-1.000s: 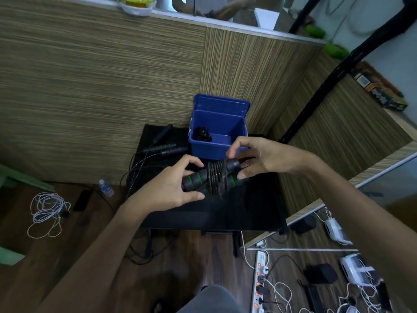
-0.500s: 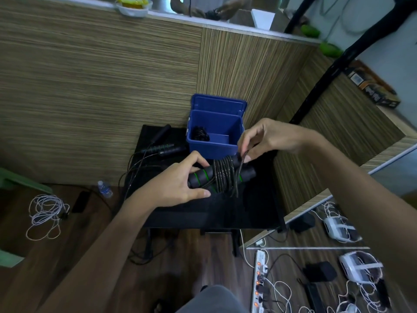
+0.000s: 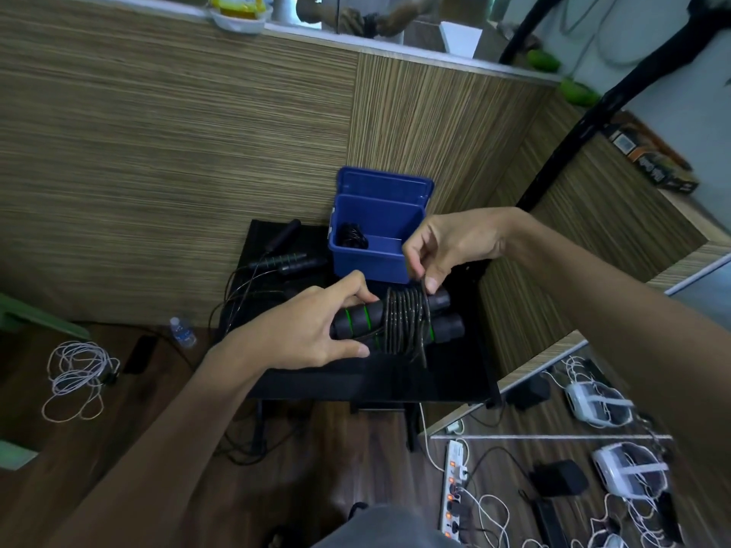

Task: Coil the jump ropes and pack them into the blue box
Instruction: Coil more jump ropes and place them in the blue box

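handles [image 3: 358, 320] are gripped by the left hand [image 3: 304, 334]; rope [image 3: 407, 322] is pinched by the right hand [image 3: 447, 247], near the box [image 3: 372, 267] rim.

In front of me stands a small black bench [image 3: 395, 379], pushed against the striped wood wall. On its far side sits the open blue box [image 3: 372, 263], its lid upright behind it. Left of the box, two more jump ropes [image 3: 286, 263] lie on the bench top, handles close together, with their thin cords spilling over the bench's left edge.
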